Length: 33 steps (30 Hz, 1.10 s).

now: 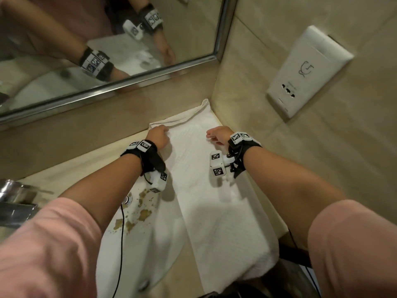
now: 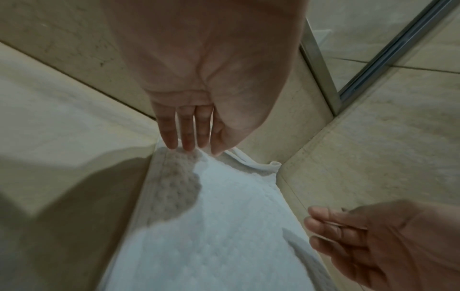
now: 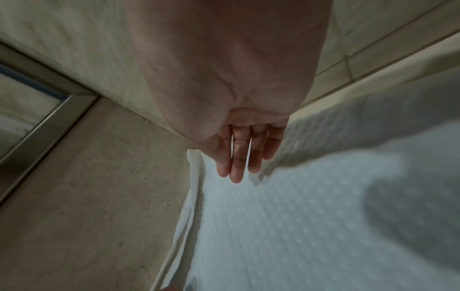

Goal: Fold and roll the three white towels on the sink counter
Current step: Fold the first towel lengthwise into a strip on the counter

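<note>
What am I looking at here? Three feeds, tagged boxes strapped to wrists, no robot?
No robot: a person wears three cameras. The big picture comes from a head camera looking down at both arms. The other two come from the small white tagged camera boxes strapped to each wrist, looking along the palm to the fingers.

A long white textured towel lies flat on the beige stone sink counter, its far end in the wall corner below the metal-framed mirror. More white cloth lies left of it, over brown stains.

The left hand has straight fingers touching the towel's far edge. The right hand is open over the towel's right side; whether it touches is unclear. Neither grips anything.
</note>
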Available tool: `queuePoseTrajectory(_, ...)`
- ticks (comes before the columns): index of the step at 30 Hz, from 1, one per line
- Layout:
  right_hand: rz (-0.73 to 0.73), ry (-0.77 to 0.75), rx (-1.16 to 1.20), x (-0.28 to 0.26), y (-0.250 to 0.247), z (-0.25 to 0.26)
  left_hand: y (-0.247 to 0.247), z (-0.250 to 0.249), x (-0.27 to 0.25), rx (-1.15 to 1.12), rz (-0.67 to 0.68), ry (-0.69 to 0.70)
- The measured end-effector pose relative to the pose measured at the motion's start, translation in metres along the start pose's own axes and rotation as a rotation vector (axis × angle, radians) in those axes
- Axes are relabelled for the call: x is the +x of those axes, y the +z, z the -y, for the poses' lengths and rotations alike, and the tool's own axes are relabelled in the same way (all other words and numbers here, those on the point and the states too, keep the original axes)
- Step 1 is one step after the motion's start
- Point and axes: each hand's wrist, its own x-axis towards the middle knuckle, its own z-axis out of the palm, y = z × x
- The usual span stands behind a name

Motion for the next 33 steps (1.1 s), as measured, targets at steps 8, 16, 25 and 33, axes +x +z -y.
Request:
queuePoseTrajectory(8,-0.015,0.086,0.070,-0.041,-0.016,-0.059,0.017,-0.016,-0.038,-0.106,0.069,-0.148)
queuePoseTrajectory(16,0.001,0.188,-0.066,-0.076,-0.048,-0.136,0.050,-0.030,-0.098,-0.386,0.138,-0.285)
queuePoseTrajectory(25,0.065,0.141,-0.263,-0.142,-0.078,-0.219,0.110,-0.030,-0.199,-0.575,-0.027,-0.519)
queuePoseTrajectory(33,0.168,0.099,-0.407,-0.165,-0.097,-0.290,0.156,-0.049,-0.302,-0.607,-0.048,-0.658)
